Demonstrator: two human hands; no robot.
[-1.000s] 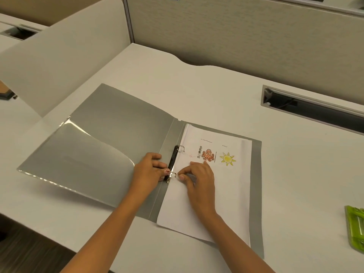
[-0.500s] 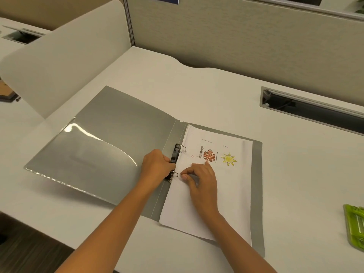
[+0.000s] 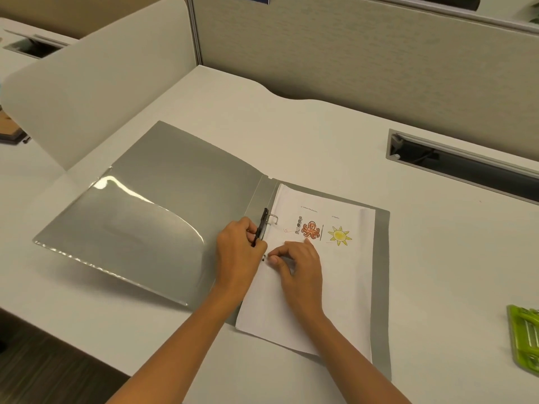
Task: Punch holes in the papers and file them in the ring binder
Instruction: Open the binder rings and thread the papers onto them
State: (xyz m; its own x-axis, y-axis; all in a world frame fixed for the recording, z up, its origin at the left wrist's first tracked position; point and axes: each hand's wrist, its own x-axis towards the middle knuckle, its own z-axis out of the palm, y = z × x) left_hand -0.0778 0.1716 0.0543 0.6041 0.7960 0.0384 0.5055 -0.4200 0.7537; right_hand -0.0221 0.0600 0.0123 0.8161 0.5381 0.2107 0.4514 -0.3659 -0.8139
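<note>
A grey ring binder lies open on the white desk, its left cover slightly raised with a clear pocket. White papers with an octopus and a sun drawing rest on its right half. The upper ring passes through the paper stack. My left hand grips the black ring mechanism at the spine and covers the lower ring. My right hand presses the paper's left edge down, fingertips pinched beside the lower ring.
A green hole punch sits at the right edge of the desk. A cable slot is cut into the desk at the back right. Beige partition walls close off the back and left.
My left hand has slid right onto the ring mechanism and now covers the lower ring. My right hand stays on the paper's edge. The camera has shifted slightly.
</note>
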